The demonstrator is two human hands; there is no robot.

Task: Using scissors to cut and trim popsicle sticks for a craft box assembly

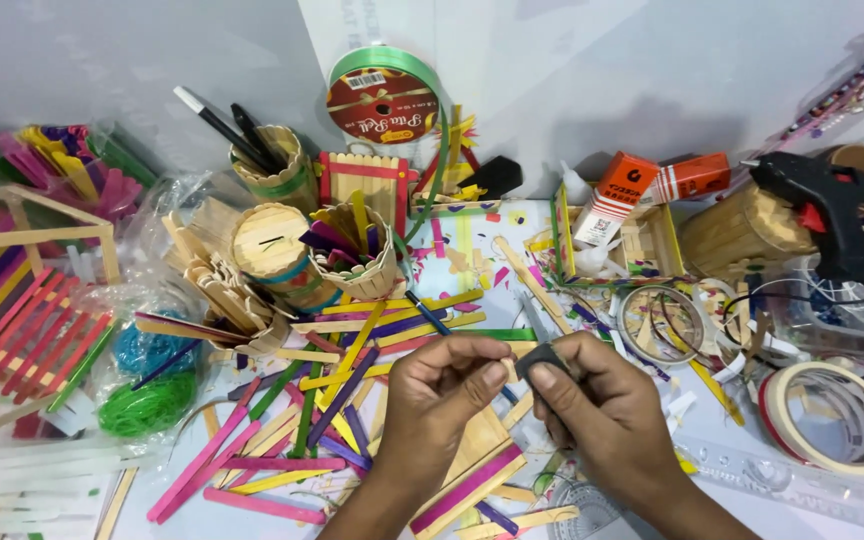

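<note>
Craft stick (505, 349), pale bare wood, sits pinched at centre frame between both hands, just above the scatter of coloured sticks (352, 385). Only a short stub of it shows between the fingertips, and its long axis seems to run roughly left to right; which end leads is impossible to call, because fingers cover most of it. Left hand (442, 395) has thumb and forefinger closed on the stick's left part, the other fingers curled under. Right hand (602, 400) is closed tight round a small dark grey block (542, 358), pressed against the stick's right end; what that block is cannot be made out. Both forearms are cut off by the bottom edge.

Beneath the hands lies a flat panel of joined sticks (472, 480), plain wood with a magenta strip, partly hidden by the left wrist. Around it are smooth flat sticks in pink, yellow, purple and green. Further back stand a round stick-built pot (277, 255) and a spool of glossy green ribbon (384, 95). A black glue gun (822, 205) rests at right, near a roll of beige tape (832, 415).
</note>
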